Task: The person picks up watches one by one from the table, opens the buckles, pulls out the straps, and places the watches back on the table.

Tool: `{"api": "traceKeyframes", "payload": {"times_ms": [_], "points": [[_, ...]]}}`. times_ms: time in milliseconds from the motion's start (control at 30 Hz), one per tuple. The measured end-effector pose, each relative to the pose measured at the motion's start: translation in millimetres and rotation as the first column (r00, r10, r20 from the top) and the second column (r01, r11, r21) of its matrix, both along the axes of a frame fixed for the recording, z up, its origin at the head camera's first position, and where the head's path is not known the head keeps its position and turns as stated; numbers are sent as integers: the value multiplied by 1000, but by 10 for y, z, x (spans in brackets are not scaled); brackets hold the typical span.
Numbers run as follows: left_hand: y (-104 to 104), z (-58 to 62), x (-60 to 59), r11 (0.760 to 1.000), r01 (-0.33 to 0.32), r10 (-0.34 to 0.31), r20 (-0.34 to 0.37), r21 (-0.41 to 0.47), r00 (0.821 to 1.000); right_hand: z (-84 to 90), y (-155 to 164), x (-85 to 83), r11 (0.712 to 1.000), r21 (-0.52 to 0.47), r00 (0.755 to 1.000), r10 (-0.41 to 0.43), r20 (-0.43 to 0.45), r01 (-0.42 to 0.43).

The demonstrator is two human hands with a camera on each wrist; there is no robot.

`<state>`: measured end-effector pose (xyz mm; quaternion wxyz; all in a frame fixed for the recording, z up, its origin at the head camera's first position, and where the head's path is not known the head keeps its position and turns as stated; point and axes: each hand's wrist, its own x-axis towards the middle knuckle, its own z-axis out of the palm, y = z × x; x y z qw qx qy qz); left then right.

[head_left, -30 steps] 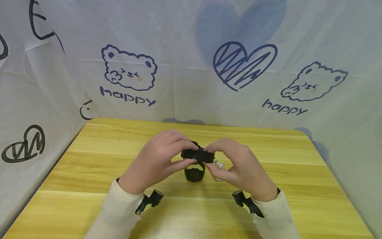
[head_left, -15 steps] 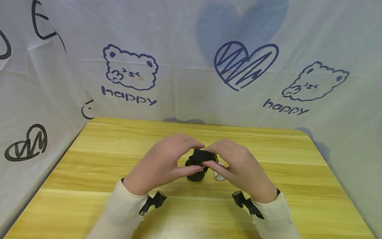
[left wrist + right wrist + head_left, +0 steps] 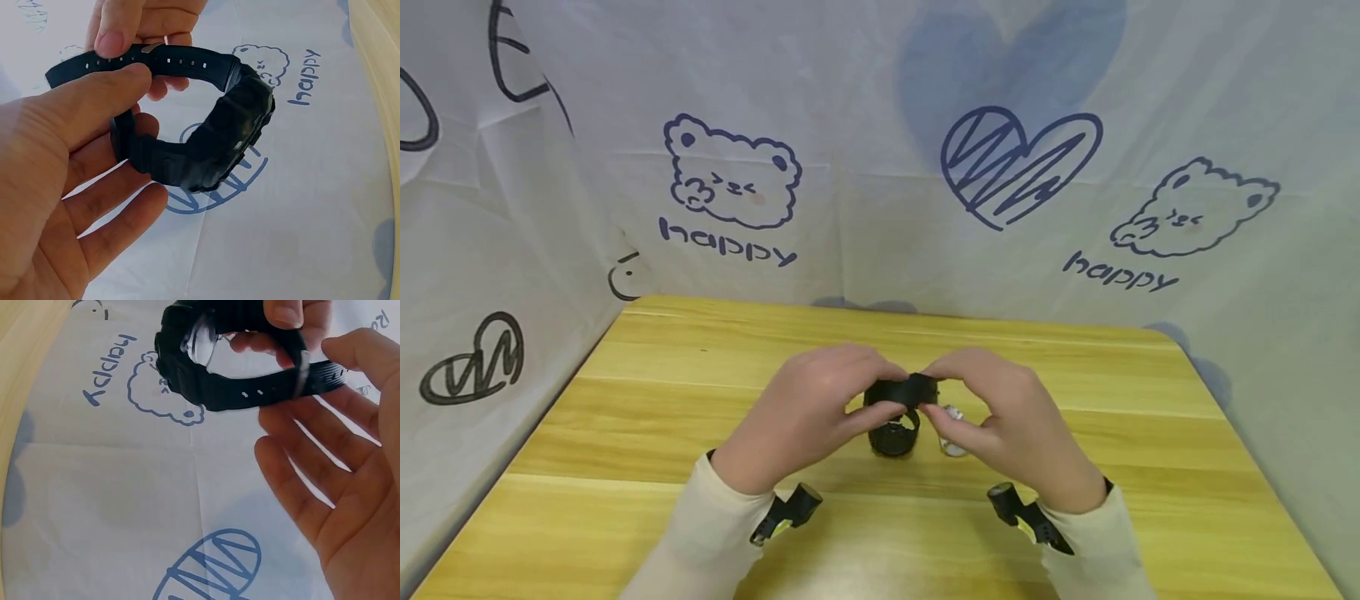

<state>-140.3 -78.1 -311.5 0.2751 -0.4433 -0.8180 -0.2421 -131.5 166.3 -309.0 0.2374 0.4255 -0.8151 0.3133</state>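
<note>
Black sports watch (image 3: 901, 392) double-pinched

The left hand (image 3: 805, 412) at nine o'clock and right hand (image 3: 1018, 421) at three pinch its strap (image 3: 215, 69) above the bench (image 3: 850, 542); a second black watch (image 3: 891, 442) sits at six, a white watch (image 3: 953, 448) at four; the held one should handle light, its strap (rubbery, by its look) bendy and grippy, its case (image 3: 231, 131) stiff; best hold: strap edges.

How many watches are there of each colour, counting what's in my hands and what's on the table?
Black: 2 (the held black watch and the standing black watch on the table)
White: 1 (the white watch, partly hidden in the head view)
Total: 3
</note>
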Motion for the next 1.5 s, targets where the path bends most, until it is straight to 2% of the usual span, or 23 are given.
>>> {"api": "traceKeyframes", "payload": {"times_ms": [133, 267, 400, 567, 667, 733, 833, 1067, 1167, 1333, 1433, 1500], "points": [[-16, 3, -4, 1000, 0, 0, -5, 18, 1000, 3, 40, 10, 1000, 9, 997, -24, 76, 24], [-18, -4, -11, 999, 6, -6, 11, 38, 1000, 12, 73, 23, 999, -50, 979, 14, 204, -4], [-26, 9, -8, 996, 28, -36, 84, 88, 996, 22, 103, 36, 987, -156, 958, 79, 276, -36], [-43, 26, 7, 986, 59, -85, 164, 156, 983, 11, 90, 39, 978, -200, 945, 116, 305, -56], [-35, 33, 14, 988, 45, -67, 146, 146, 987, -1, 60, 36, 990, -137, 965, 74, 253, -40], [-28, 37, 15, 991, 30, -46, 123, 128, 991, -9, 40, 25, 997, -81, 985, 36, 171, -22], [-30, 38, 13, 993, 18, -30, 108, 116, 994, -21, 18, 10, 999, -49, 997, 8, 70, -5], [-55, 18, -21, 987, 56, -82, 168, 153, 982, -38, 2, -17, 987, -151, 998, 57, 14, -54], [-54, 11, -32, 985, 64, -93, 183, 159, 979, -48, 1, -31, 984, -164, 998, 66, -9, -66], [-45, 22, -27, 993, 10, -33, 188, 119, 982, -57, 12, -49, 995, -94, 997, 34, -76, -41], [-39, 32, -20, 997, -17, 6, 155, 72, 988, -55, 7, -55, 999, -36, 994, 37, -103, -41], [-29, 38, -12, 999, -11, 5, 122, 49, 993, -55, -3, -55, 999, 1, 993, 52, -109, -53]]}}
